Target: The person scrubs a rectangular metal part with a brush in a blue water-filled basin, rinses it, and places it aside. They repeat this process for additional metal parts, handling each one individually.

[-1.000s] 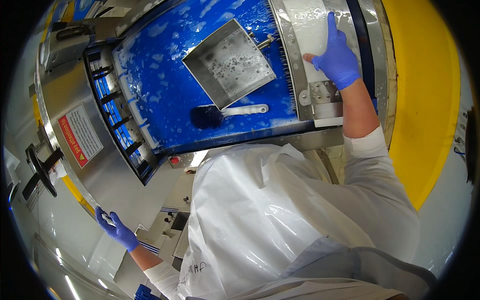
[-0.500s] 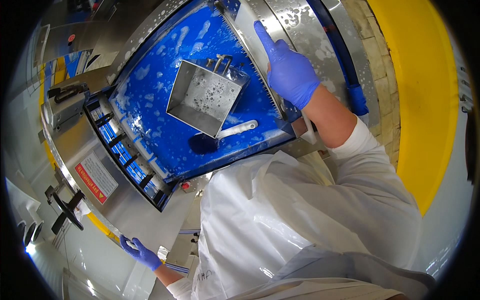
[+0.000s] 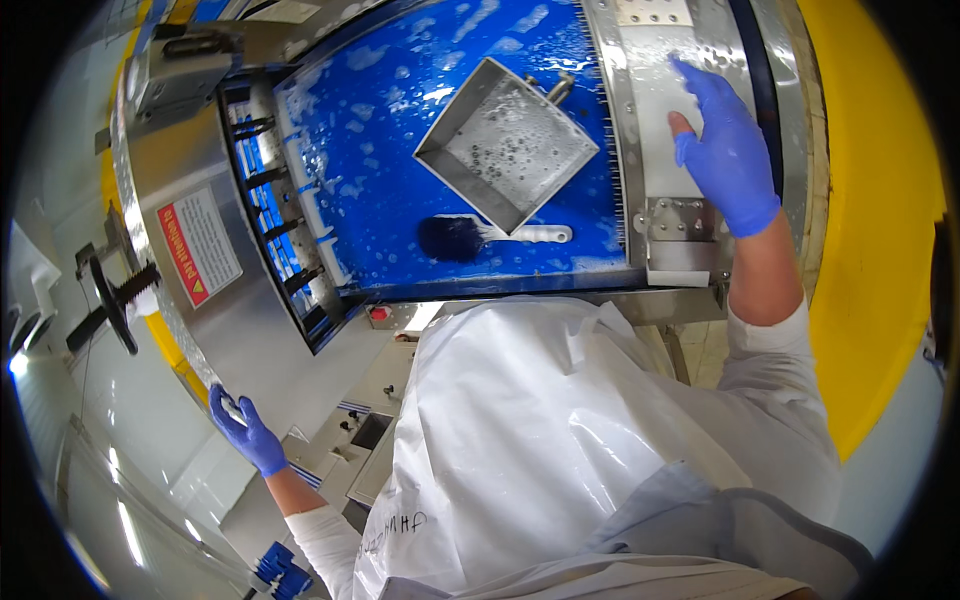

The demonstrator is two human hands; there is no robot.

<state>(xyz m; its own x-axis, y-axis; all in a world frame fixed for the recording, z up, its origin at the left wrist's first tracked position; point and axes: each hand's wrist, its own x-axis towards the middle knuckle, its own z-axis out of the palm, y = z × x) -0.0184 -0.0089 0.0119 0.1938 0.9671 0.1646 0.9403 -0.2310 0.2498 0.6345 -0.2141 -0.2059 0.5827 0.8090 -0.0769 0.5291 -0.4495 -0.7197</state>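
My right hand (image 3: 732, 160), in a blue glove, is over the wet steel side plate (image 3: 660, 120) at the right of the blue belt. Its fingers are stretched out, the thumb apart, and nothing is in it. Farther down at the left, my gloved left hand (image 3: 248, 432) is curled round the metal rim (image 3: 165, 290) of the machine's side panel. Between the hands, a square steel box (image 3: 510, 150) with soapy bubbles inside rests on the wet blue belt (image 3: 370, 200). Beside its near corner lies a brush (image 3: 545, 233) with a white handle and dark bristles.
Left of the belt, dark clips line a slot (image 3: 280, 230) in the steel panel, which bears a red and white warning label (image 3: 198, 245). A black hand wheel (image 3: 110, 305) sticks out farther left. A red button (image 3: 380, 313) is at the near edge. Yellow flooring (image 3: 880, 200) runs along the right.
The view has shifted and turned. My right hand has gone from a pointing finger to stretched fingers over the side plate. My left hand stays at the rim.
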